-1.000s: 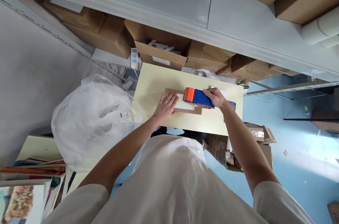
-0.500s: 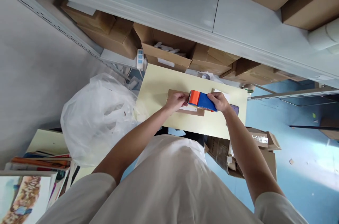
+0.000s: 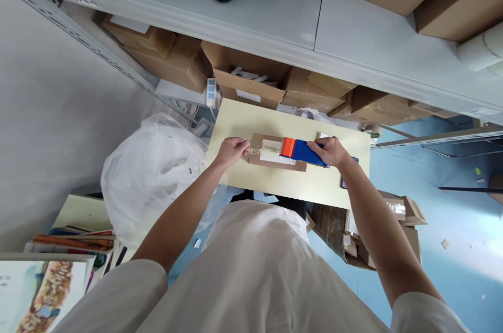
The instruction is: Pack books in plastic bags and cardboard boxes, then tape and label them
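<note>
Grey metal shelf (image 3: 275,15) is seen across the top, loaded with cartons and a dark cloth item. Below it, the pale yellow table (image 3: 243,118) is placed in front of the person. Large translucent plastic bag (image 3: 153,165) is set to the left, just beside the table; white material is contained in it. Broken-down cartons (image 3: 328,225) are piled on the blue floor at right. An open carton (image 3: 233,81) is stored on the lower level, partly filled with white pieces. Books (image 3: 74,243) are stacked at lower left.

Flat cardboard box (image 3: 254,159) is laid on the table, about mid-width, long side roughly left to right. Blue-and-orange tape dispenser (image 3: 304,150) is held over the box's right part, orange end pointed left; contact with the box cannot be told. The dispenser's blue body is gripped by the right hand (image 3: 330,151), thumb on top. The left hand (image 3: 232,151) is closed at the box's left end, clear tape (image 3: 254,150) pinched in the fingertips. White label (image 3: 271,157) is seen on the box top, partly overlapped by the dispenser. Phone (image 3: 343,183) is partly hidden by the right forearm.
</note>
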Available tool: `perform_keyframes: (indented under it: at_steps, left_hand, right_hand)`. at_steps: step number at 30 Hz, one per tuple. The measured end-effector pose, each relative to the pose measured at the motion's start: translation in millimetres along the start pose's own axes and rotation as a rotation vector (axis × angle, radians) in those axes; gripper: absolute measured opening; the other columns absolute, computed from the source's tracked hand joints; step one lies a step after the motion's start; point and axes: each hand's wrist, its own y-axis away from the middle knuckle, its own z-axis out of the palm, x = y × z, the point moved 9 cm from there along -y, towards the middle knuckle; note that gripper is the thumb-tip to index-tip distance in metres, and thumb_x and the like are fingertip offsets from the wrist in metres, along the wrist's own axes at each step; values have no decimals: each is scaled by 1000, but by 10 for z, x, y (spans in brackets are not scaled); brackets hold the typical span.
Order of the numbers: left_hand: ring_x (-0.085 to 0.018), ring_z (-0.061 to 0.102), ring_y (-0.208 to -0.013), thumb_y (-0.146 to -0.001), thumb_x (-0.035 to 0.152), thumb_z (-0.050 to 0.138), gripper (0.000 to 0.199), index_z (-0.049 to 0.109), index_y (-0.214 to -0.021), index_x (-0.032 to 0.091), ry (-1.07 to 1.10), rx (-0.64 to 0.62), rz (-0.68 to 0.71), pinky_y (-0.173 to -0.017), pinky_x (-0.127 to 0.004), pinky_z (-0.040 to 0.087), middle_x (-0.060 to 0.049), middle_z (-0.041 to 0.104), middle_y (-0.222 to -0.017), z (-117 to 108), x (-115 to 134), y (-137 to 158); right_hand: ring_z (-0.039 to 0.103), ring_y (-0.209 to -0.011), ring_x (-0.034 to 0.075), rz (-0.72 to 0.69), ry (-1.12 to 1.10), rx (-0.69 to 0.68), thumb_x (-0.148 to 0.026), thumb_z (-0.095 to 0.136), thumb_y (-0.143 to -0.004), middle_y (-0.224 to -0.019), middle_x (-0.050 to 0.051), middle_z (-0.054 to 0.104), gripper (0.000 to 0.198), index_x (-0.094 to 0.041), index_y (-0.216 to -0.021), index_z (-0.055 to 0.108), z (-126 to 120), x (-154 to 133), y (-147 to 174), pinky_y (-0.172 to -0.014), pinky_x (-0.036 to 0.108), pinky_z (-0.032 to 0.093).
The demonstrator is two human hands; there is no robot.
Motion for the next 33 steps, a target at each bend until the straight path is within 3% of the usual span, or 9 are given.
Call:
perform_keyframes:
  at_steps: [5, 8, 11, 16, 21, 25, 27, 29, 33]
  left_hand:
    - [-8, 53, -51, -70, 42, 66, 27, 65, -65, 15, -25, 64, -60, -56, -22, 47, -3, 66, -63, -334, -162, -19]
    - [-8, 53, -53, -69, 43, 68, 28, 64, -66, 15, 2, 33, -102, -59, -23, 49, -4, 66, -66, -372, -313, -66]
    - [-9, 55, -54, -72, 44, 64, 29, 64, -69, 15, -37, 35, -102, -60, -25, 51, -5, 67, -68, -282, -470, -135]
    - [-13, 60, -60, -78, 41, 55, 29, 67, -73, 15, -144, 74, -89, -60, -25, 48, -5, 68, -69, 90, -684, -206]
    - [-21, 66, -85, -79, 42, 56, 32, 67, -98, 19, -273, 176, -74, -77, -32, 49, -8, 72, -86, 170, -781, -227]
    - [-30, 60, -111, -75, 53, 61, 73, 44, -135, 17, -368, 205, -59, -89, -42, 46, -18, 63, -121, 74, -875, -225]
    - [-30, 56, -119, -82, 58, 49, 77, 34, -142, 12, -374, 177, -45, -93, -42, 46, -22, 52, -135, 111, -904, -204]
    - [-23, 47, -129, -91, 58, 28, 71, 27, -146, 13, -360, 140, 6, -100, -37, 43, -18, 41, -146, 215, -870, -171]
    - [-14, 30, -140, -91, 56, -8, 73, 2, -152, 17, -367, -88, 199, -106, -28, 37, -11, 24, -156, 578, -698, -97]
  right_hand:
    - [36, -48, 12, 0, 47, 0, -67, 39, -83, -47, 0, 42, 58, -21, -49, 46, 56, 45, -2, -51, 28, 33]
    - [37, -48, 13, 15, 75, 3, -68, 39, -82, -47, 0, 42, 58, -21, -49, 47, 62, 76, -5, -52, 29, 34]
    - [38, -47, 13, 28, 82, -3, -68, 39, -82, -47, 0, 43, 58, -21, -50, 47, 78, 69, 1, -52, 29, 33]
    - [42, -47, 14, 31, 91, 23, -69, 39, -82, -47, 1, 47, 59, -21, -50, 50, 90, 32, 17, -53, 30, 33]
    - [40, -46, 14, 28, 83, 31, -68, 40, -82, -46, 1, 47, 58, -21, -48, 48, 97, 33, 14, -51, 29, 32]
    - [40, -46, 14, 21, 84, 45, -67, 41, -82, -45, 1, 46, 58, -21, -47, 46, 87, 28, 18, -52, 29, 33]
    - [39, -46, 14, 21, 81, 46, -67, 40, -82, -45, 1, 46, 59, -21, -46, 46, 87, 28, 24, -52, 30, 33]
    - [39, -46, 14, 22, 76, 46, -67, 40, -82, -44, 1, 45, 59, -21, -46, 47, 90, 29, 28, -52, 29, 32]
    - [40, -46, 13, 48, 73, 51, -68, 41, -81, -45, 1, 46, 58, -21, -48, 49, 87, 57, 16, -52, 29, 33]
